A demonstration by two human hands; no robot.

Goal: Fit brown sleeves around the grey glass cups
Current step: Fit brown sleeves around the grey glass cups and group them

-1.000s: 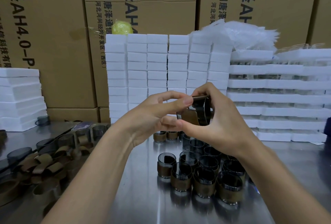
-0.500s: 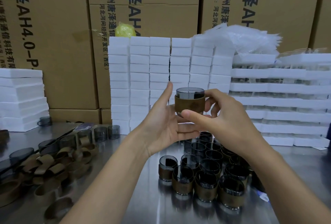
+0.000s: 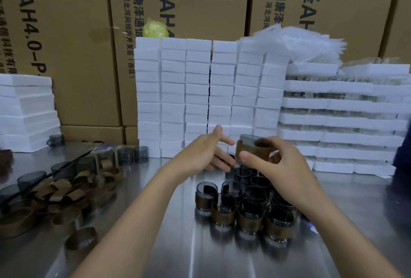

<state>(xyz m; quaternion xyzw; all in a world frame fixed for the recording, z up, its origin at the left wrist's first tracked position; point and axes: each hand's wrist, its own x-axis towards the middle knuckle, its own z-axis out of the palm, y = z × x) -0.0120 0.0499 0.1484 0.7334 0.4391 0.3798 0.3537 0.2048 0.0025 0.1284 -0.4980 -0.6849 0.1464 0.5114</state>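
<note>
The left hand has come off the sleeved grey cup, its fingers now spread wide; the right hand alone pinches it at the centre of the frame, above the finished cups

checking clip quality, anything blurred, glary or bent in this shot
Head view: the open left hand is smeared by motion; the right hand and the grey glass cup in a brown sleeve it holds are slightly soft; the shiny steel table shows pale glare streaks; the wide lens bows the brown cardboard boxes.

Head-worn, down, close over table
</note>
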